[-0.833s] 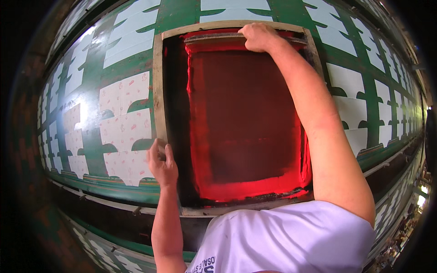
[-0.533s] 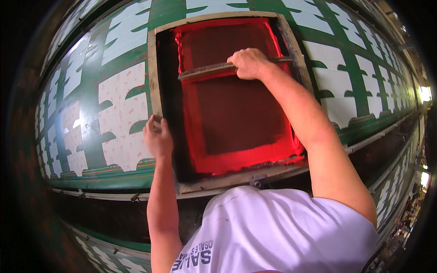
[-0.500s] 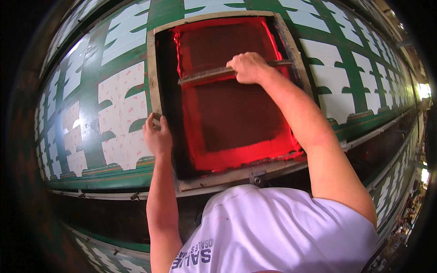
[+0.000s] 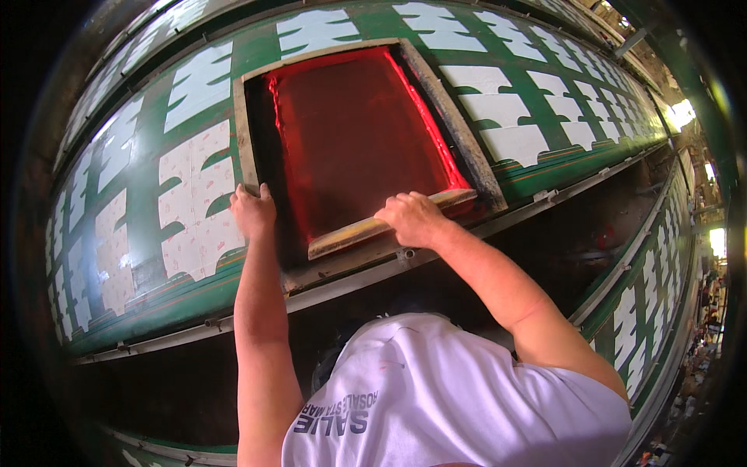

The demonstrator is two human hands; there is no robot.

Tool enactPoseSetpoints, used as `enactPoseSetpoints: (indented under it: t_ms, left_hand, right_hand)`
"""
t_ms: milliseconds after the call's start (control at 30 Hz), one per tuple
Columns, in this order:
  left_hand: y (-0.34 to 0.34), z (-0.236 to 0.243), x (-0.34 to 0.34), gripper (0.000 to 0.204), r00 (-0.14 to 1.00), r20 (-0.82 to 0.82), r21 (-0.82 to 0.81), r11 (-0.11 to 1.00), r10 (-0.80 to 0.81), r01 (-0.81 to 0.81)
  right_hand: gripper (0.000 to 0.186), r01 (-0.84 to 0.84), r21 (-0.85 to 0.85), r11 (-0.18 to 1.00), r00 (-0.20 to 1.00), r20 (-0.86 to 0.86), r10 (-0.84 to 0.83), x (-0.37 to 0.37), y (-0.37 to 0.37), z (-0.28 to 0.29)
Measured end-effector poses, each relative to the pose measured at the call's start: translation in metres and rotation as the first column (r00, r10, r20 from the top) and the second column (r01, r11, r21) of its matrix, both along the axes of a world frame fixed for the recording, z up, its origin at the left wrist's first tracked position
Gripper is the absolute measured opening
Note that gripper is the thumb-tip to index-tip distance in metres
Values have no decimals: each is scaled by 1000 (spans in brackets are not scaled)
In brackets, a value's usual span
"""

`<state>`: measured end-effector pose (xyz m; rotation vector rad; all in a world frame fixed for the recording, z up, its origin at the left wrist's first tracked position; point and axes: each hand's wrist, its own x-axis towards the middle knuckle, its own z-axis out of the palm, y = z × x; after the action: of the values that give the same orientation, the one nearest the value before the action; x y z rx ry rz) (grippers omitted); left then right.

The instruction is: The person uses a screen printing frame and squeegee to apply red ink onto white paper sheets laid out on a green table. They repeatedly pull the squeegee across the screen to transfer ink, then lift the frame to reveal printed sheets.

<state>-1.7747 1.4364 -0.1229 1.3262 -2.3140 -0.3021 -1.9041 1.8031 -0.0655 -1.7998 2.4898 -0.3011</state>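
Observation:
My right hand [image 4: 412,219] is closed over the top of a squeegee [image 4: 348,237], a long wooden bar lying across the near end of a screen-printing frame [image 4: 244,134]. The frame has worn wooden sides and a dark mesh [image 4: 354,144] tinted red. Thick red ink [image 4: 426,113] runs in ridges along the mesh's right and left sides. My left hand [image 4: 254,211] grips the frame's left side near its lower corner, fingers bent round the wood. The squeegee's lower edge and whatever lies under the screen are hidden.
The frame rests on a long green printing table [image 4: 149,183]. White cut pieces [image 4: 498,109] lie in rows on both sides of it, and a patterned piece [image 4: 198,214] sits left of my left hand. A metal rail [image 4: 342,286] follows the near edge. Another table with pieces [image 4: 650,288] stands at right.
My right hand has drawn the squeegee from the upper part of the mesh to its near end. My left hand stays at the frame's left side. The view has tilted.

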Motion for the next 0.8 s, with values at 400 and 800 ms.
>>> enactPoseSetpoints:
  t_ms: [400, 800]
  left_hand:
    - [-3, 3, -6, 67, 976, 182, 82, 987, 122, -138]
    - [-1, 4, -23, 61, 932, 297, 42, 972, 210, -232]
  right_hand:
    - [60, -123, -279, 952, 906, 359, 222, -19, 77, -7]
    - [70, 580, -201, 789, 805, 289, -518, -223, 158, -64]
